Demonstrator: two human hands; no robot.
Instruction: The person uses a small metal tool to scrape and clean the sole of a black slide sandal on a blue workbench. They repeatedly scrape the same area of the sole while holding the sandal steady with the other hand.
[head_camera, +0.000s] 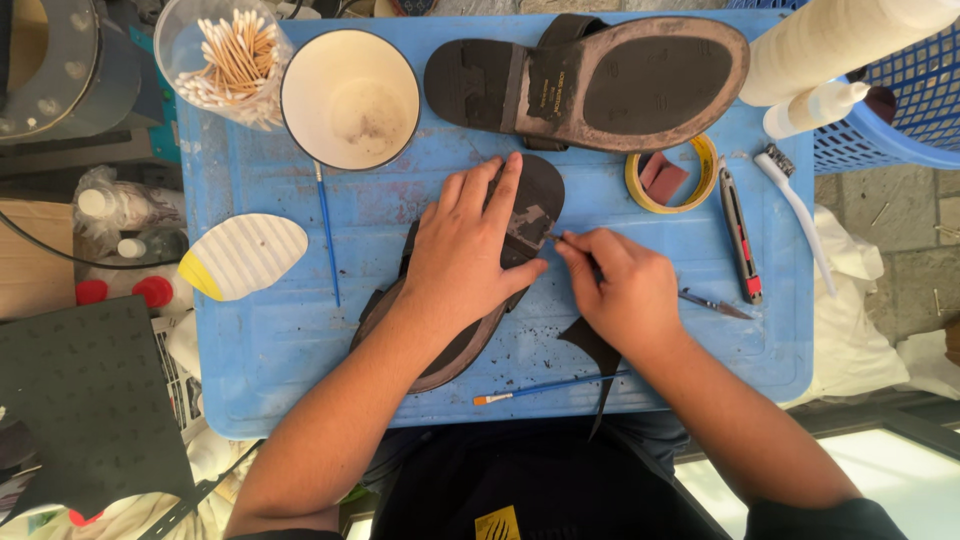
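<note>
Sandal (520, 215) lies sole-up on blue tray (300, 340) — left hand (465, 255) pressed flat on it, fingers spread, clasping nothing. Right hand (620, 285) pinches something small at the heel edge — maybe a blade, too small to tell.

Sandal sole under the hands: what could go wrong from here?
The right hand works a thin tool tip right beside the left hand's fingertips on the sandal; a slip could nick them. The open cup near the left hand could be knocked. Black scrapings may foul the brush.
</note>
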